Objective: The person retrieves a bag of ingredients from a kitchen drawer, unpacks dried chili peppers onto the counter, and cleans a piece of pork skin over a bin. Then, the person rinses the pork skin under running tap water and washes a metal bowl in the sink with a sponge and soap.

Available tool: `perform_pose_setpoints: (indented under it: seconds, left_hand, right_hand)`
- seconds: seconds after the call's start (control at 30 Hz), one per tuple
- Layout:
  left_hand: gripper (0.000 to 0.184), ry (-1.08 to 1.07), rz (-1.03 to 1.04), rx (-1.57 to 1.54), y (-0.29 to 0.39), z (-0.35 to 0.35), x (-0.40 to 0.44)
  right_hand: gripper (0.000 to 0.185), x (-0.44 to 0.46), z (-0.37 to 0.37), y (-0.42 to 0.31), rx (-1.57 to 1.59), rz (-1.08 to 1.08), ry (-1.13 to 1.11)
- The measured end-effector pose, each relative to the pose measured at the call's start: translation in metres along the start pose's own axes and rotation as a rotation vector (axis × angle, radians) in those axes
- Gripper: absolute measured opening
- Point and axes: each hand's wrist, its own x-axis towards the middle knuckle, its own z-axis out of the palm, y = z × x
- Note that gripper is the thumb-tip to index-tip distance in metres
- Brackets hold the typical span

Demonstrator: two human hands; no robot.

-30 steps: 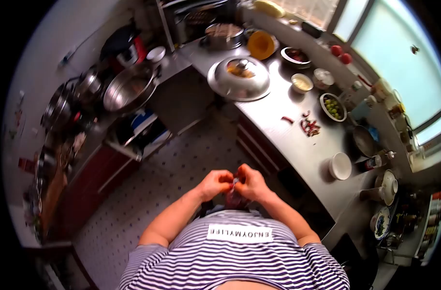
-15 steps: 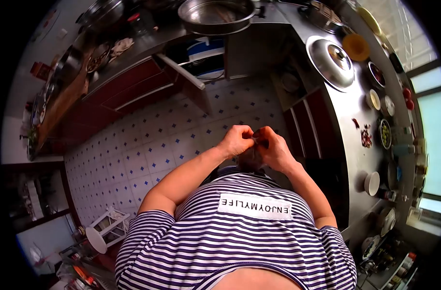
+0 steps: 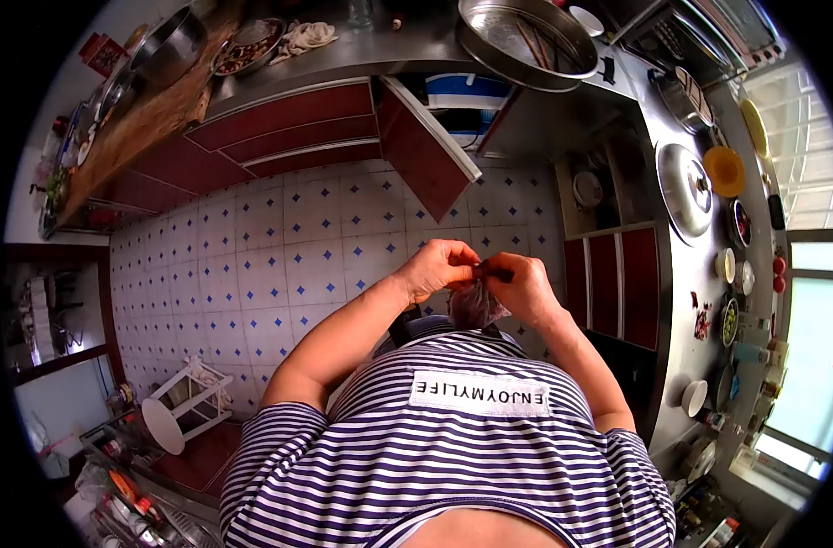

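Note:
A small clear plastic bag [image 3: 474, 307] with dark reddish contents hangs in front of my striped shirt. Its gathered top is pinched between the fingertips of my left hand [image 3: 437, 271] and my right hand [image 3: 525, 288]. Both hands are closed and nearly touch each other at the bag's neck. What exactly the bag contains, I cannot make out.
Ahead, a cabinet door [image 3: 430, 151] stands ajar over the tiled floor [image 3: 316, 237]. A large steel pan [image 3: 526, 41] with chopsticks lies on the back counter. On the right counter are a domed lid [image 3: 684, 192] and several bowls. A white stool [image 3: 188, 406] stands at left.
My view has swung, so the kitchen appears shifted rightward and the cabinet door shows more fully. The bag below my fingers is more visible; both hands still pinch its top.

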Motion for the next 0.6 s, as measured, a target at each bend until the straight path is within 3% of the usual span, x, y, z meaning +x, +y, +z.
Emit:
perform_pose_setpoints:
  seconds: [0.17, 0.3, 0.4, 0.43, 0.6]
  left_hand:
    - [0.017, 0.061, 0.03, -0.008, 0.013, -0.02, -0.002]
    - [0.018, 0.201, 0.049, 0.039, 0.026, -0.03, -0.003]
    - [0.015, 0.386, 0.137, 0.222, 0.036, -0.029, 0.0]
    - [0.013, 0.486, 0.208, 0.479, 0.037, -0.032, 0.003]
    - [0.012, 0.617, 0.316, 0.704, 0.055, -0.036, 0.011]
  right_hand:
    - [0.017, 0.029, -0.001, -0.006, 0.027, -0.066, -0.125]
    - [0.028, 0.058, -0.002, -0.017, 0.008, -0.101, -0.199]
    - [0.034, 0.079, -0.001, -0.024, 0.046, -0.122, -0.242]
    - [0.035, 0.084, -0.002, -0.024, 0.071, -0.171, -0.262]
    - [0.023, 0.116, 0.009, -0.011, 0.213, -0.274, -0.21]
